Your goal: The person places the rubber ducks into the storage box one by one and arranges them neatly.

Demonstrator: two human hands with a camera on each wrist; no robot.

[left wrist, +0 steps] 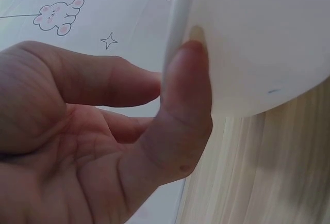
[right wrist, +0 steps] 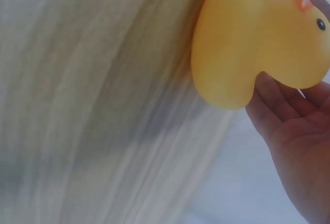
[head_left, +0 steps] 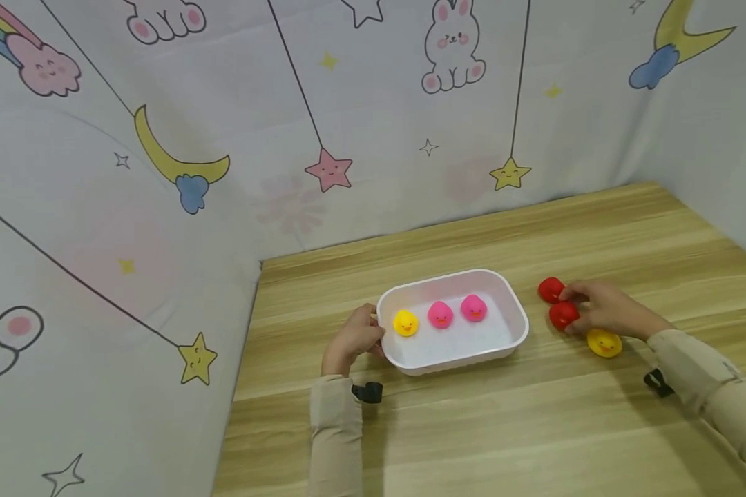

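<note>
With my left hand [head_left: 353,338] I pinch the left wall of a white plastic tray [head_left: 454,362]. In the left wrist view the thumb and a finger [left wrist: 188,74] lie on either side of its rim. Inside the tray sit a yellow rubber duck [head_left: 405,322] and two pink ducks, one in the middle [head_left: 440,315] and one farther right [head_left: 474,308]. To the right of the tray, my right hand [head_left: 609,310] has its thumb and fingers around a red duck [head_left: 563,315]. Another red duck [head_left: 551,290] lies just behind it. A yellow duck [right wrist: 232,43] stands near the right wrist.
The wood-grain table [head_left: 472,428] extends toward me and to both sides. White cloth [head_left: 379,124] printed with rabbits, stars and moons hangs behind it and on its left and right. A small black device [head_left: 368,393] is on the left wrist.
</note>
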